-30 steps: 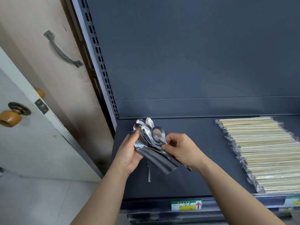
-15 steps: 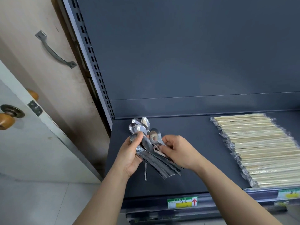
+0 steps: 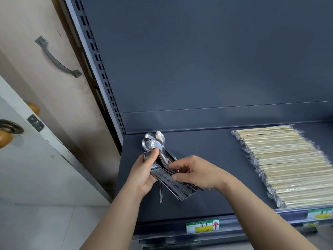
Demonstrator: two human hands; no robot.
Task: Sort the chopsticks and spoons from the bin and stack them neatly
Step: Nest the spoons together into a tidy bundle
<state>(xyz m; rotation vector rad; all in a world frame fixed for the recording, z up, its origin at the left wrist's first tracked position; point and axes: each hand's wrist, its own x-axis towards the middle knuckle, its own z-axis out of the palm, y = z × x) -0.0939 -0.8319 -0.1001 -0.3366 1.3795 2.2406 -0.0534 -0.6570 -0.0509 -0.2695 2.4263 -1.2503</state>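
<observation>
A thick bundle of steel spoons (image 3: 173, 183) is held just above the left part of the dark shelf (image 3: 212, 168), bowls (image 3: 154, 142) pointing to the back, handles fanned toward me. My left hand (image 3: 144, 172) grips the bundle from the left with its thumb on top. My right hand (image 3: 196, 172) pinches the handles from the right. One spoon handle (image 3: 161, 193) hangs straight down below the bundle. Wrapped chopsticks (image 3: 288, 165) lie stacked flat on the right of the shelf.
The shelf's back panel (image 3: 198, 60) rises behind, with a slotted upright (image 3: 100, 73) at its left. A price label (image 3: 202, 226) sits on the front rail. To the left are a wall with a metal handle (image 3: 57, 58) and a door with a wooden knob (image 3: 6, 137).
The spoon that stuck up by my right hand now lies pressed into the bundle. My right hand has slid down along the handles. The left hand keeps its grip.
</observation>
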